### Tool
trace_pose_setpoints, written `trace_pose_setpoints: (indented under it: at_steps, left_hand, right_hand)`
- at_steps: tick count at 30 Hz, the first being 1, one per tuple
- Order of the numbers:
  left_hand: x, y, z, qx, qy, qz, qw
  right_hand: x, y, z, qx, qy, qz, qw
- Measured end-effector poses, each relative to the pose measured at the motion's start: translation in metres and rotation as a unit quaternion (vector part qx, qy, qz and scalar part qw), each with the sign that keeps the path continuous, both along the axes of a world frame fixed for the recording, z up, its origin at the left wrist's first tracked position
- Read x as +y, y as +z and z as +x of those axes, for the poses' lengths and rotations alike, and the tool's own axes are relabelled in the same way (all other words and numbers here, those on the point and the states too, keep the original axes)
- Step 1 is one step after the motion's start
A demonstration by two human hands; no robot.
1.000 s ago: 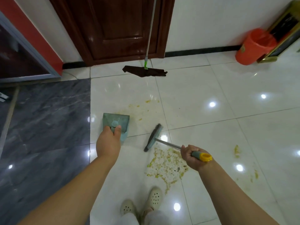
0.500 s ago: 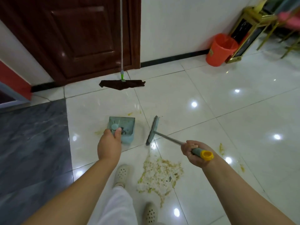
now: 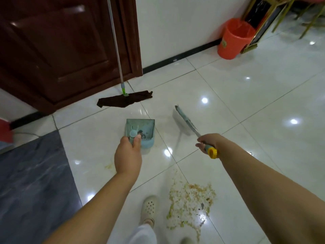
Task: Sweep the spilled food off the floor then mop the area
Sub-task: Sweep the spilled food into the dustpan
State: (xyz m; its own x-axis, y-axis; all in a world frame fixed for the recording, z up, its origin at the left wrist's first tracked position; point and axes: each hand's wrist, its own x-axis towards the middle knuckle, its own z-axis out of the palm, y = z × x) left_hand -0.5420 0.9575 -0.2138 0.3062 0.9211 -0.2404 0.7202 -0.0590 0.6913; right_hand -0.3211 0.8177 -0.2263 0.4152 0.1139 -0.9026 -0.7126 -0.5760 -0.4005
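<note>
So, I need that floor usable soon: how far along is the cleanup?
Early. Done: little; the dustpan holds only a few dark bits. In hand: left hand grips the dustpan, right hand the brush. Left: the spilled food by the shoes, then the mop by the door.

No legible text anywhere, only a small blurred label on the orange bin [image 3: 235, 39]

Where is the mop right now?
In the head view the mop is upper left of centre, its dark head flat on the white tiles, its handle leaning against the brown door, beyond the dustpan.
</note>
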Motion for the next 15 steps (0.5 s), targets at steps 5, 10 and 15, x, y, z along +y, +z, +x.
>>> trace_pose_setpoints:
  at_steps: [5,10,15]
  left_hand:
    - [0.044,-0.016,0.029,-0.013,-0.007,0.001,1.0]
    - [0.067,-0.028,0.041,-0.014,-0.005,0.009,1.0]
    - [0.069,-0.035,0.047,-0.01,-0.002,0.007,1.0]
  right_hand:
    - [0.056,-0.037,0.026,-0.044,0.064,-0.035,0.996]
    - [0.073,-0.065,0.044,-0.055,0.106,-0.071,0.99]
    - [0.06,-0.078,0.048,-0.014,0.147,-0.128,0.981]
